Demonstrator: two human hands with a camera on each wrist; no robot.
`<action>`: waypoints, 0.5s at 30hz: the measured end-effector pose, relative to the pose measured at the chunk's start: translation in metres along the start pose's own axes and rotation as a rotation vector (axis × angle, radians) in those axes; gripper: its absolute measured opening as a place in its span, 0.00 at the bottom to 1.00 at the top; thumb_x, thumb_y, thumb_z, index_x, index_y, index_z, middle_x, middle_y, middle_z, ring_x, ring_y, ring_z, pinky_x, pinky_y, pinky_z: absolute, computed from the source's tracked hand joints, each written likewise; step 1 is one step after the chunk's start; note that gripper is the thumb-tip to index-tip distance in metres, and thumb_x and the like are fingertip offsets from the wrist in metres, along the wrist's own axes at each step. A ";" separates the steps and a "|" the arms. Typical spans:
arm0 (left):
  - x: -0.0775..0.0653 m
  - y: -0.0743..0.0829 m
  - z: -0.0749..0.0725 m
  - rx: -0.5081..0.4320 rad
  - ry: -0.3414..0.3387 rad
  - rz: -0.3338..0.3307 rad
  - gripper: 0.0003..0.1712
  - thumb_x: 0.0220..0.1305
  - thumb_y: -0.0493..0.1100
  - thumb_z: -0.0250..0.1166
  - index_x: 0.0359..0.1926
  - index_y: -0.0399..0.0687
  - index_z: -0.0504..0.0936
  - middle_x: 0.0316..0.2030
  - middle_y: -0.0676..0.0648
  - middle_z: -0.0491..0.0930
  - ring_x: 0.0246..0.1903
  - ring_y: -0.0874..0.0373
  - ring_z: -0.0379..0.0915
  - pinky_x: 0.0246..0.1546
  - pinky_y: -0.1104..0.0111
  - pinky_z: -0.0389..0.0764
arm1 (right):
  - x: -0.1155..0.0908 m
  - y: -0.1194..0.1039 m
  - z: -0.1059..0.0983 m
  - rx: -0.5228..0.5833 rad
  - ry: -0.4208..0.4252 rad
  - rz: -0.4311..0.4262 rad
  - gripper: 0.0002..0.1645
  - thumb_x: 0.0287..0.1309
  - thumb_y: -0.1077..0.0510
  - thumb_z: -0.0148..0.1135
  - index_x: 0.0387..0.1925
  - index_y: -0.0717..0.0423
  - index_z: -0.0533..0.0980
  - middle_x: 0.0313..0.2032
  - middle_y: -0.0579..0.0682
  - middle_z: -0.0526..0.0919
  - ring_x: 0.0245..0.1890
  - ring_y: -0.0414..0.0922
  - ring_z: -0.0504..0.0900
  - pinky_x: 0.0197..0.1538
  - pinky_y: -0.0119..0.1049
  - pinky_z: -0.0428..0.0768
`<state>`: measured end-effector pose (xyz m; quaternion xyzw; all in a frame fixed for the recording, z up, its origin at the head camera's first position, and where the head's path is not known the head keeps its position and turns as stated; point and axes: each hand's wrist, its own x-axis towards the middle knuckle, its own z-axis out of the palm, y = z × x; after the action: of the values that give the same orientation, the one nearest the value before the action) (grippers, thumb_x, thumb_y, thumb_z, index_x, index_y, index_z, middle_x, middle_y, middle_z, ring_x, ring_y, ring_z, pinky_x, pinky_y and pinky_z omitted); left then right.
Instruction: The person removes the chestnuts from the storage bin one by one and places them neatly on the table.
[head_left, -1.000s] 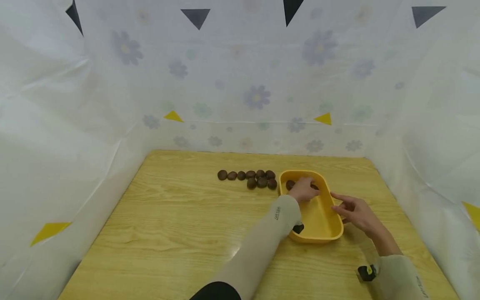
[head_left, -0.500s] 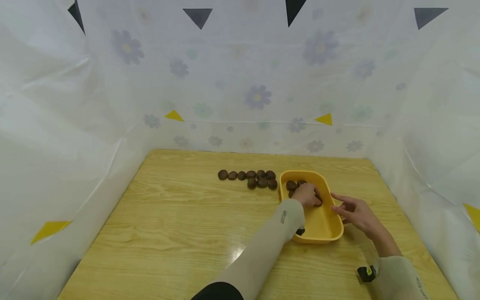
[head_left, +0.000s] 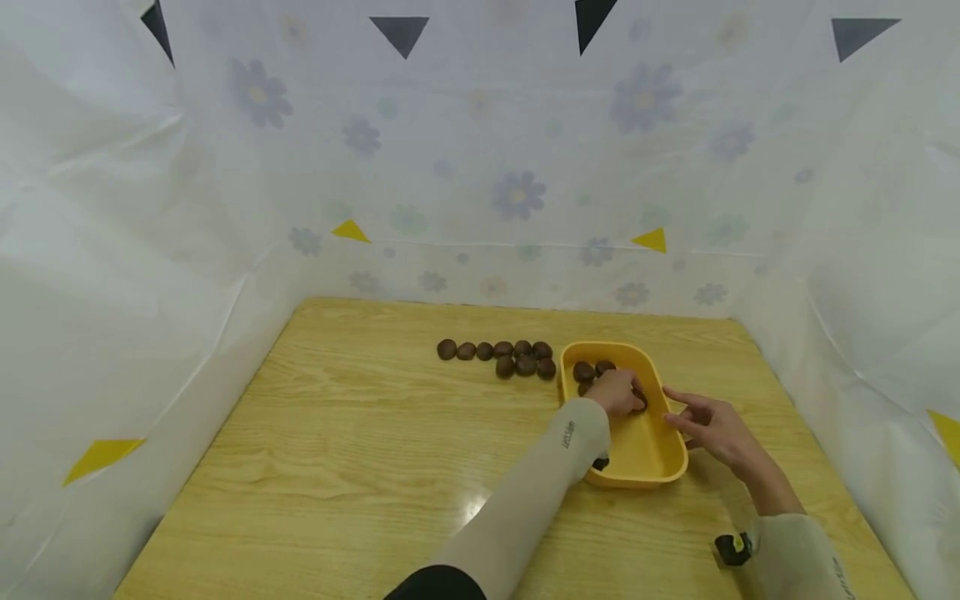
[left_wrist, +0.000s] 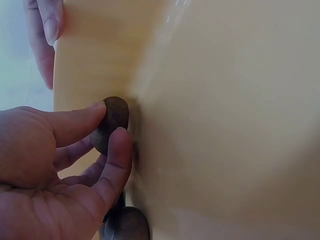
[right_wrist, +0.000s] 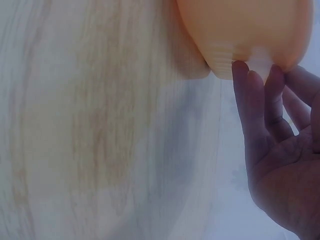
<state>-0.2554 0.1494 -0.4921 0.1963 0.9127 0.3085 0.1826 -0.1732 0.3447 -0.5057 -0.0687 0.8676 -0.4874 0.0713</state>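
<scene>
Nine dark brown rounded pieces point(head_left: 526, 366) lie on the wood-grain table point(head_left: 360, 417), beyond and to the left of your left hand point(head_left: 617, 393): six make a far row, and three sit close in front of that row's end nearest your hand. Your left hand reaches into the yellow tray point(head_left: 641, 446), and its thumb and fingertips pinch one brown piece point(left_wrist: 116, 115), as the left wrist view shows clearly. A few loose pieces point(head_left: 583, 372) lie inside the tray, just beyond and to the left of that hand; your hand hides part of this group, so you cannot tell their full count. The tray's bare floor extends on the near side of your left hand, and its left wall stands between that hand and the nine pieces.

Your right hand point(head_left: 716, 427) is just outside the tray, to the right of your left hand. It grasps nothing: its fingers are relaxed, with fingertips touching the tray's outer wall.

Your left sleeve point(head_left: 525, 475) passes over the tray's near left rim. A small black device point(head_left: 731, 548) sits beside your right cuff point(head_left: 795, 554). Well beyond both hands hangs a pale flowered sheet point(head_left: 480, 150) bearing dark triangles point(head_left: 400, 35) and yellow triangles point(head_left: 351, 231).
</scene>
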 end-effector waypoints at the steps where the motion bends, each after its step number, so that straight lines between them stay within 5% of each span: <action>1: 0.000 0.000 -0.001 -0.005 0.000 0.003 0.12 0.72 0.46 0.68 0.53 0.53 0.85 0.44 0.56 0.85 0.38 0.64 0.77 0.40 0.70 0.80 | 0.000 0.000 0.000 -0.002 0.000 0.000 0.37 0.75 0.53 0.61 0.77 0.63 0.62 0.43 0.64 0.86 0.37 0.37 0.86 0.37 0.38 0.89; 7: 0.001 0.000 -0.006 -0.035 0.006 0.029 0.09 0.73 0.47 0.67 0.51 0.54 0.83 0.42 0.56 0.84 0.36 0.64 0.76 0.38 0.72 0.78 | -0.001 0.000 0.000 0.000 0.001 0.004 0.37 0.75 0.53 0.61 0.77 0.63 0.62 0.43 0.63 0.86 0.37 0.37 0.86 0.37 0.38 0.89; 15: -0.002 0.006 -0.019 -0.031 0.007 0.083 0.13 0.74 0.47 0.66 0.55 0.52 0.83 0.49 0.54 0.84 0.46 0.63 0.81 0.46 0.71 0.82 | -0.001 0.001 0.000 0.009 -0.006 0.005 0.37 0.75 0.53 0.61 0.77 0.63 0.62 0.42 0.64 0.86 0.36 0.39 0.87 0.37 0.39 0.89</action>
<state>-0.2610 0.1437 -0.4737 0.2301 0.8995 0.3305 0.1693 -0.1724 0.3451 -0.5064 -0.0678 0.8653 -0.4909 0.0753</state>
